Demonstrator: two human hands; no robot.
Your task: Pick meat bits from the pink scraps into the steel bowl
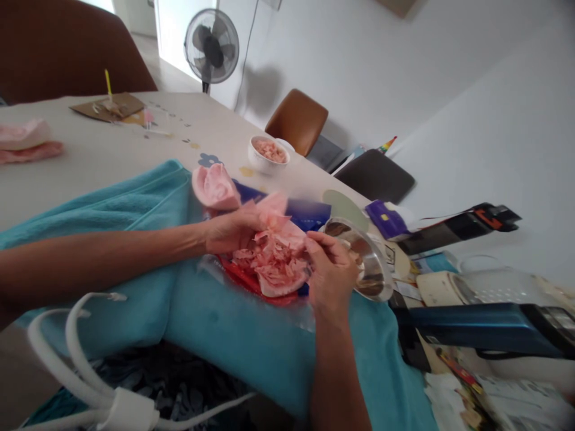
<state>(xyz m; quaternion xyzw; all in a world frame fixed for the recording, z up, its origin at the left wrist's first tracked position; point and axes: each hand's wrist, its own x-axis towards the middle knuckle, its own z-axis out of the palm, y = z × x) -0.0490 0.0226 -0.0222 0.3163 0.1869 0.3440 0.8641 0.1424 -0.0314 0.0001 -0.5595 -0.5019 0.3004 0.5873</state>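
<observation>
My left hand [236, 229] is closed around a pale pink piece of pomelo [275, 216], its fingertips partly hidden behind it. From the other side the thumb and fingers of my right hand [331, 263] pinch at the piece's right edge. Just below both hands lies a heap of torn pink membrane scraps [269, 257] in a pink peel shell. Beneath that heap, a red plastic bag [238, 274] is spread on the teal towel [215, 311]. Another thick pink peel [216, 187] rests beyond my left wrist. Motion blurs the fingers slightly.
A white bowl of pink pulp [268, 154] stands farther back on the table. Right of my right hand is a tilted metal bowl [377, 269]. More pink peel [27, 140] lies far left. A blue bottle-like object [476, 326] and clutter fill the right side; a white cable [81, 359] hangs in front.
</observation>
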